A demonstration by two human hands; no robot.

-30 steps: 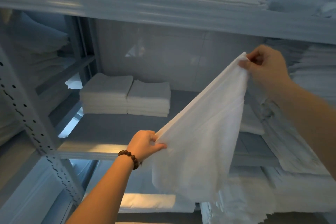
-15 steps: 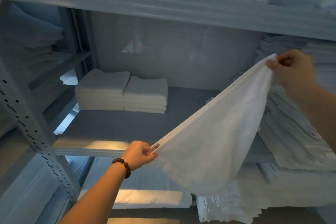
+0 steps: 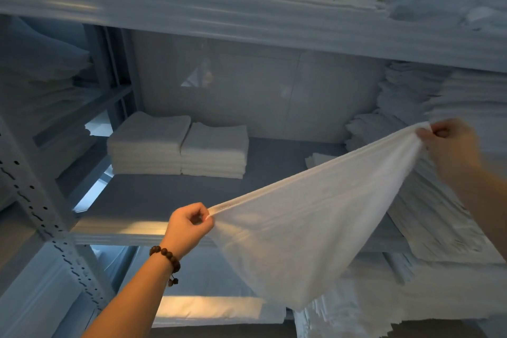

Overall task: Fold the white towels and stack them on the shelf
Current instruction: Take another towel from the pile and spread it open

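The left hand point(image 3: 189, 228) and the right hand point(image 3: 450, 140) each pinch a corner of a thin white towel point(image 3: 310, 230), its top edge taut, its body sagging before the shelf point(image 3: 153, 197). Behind, two folded stacks point(image 3: 178, 145) sit side by side.

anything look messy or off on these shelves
Yes: the big pile on the right of the shelf is ragged, edges splayed and overhanging, unlike the two squared folded stacks at back left.
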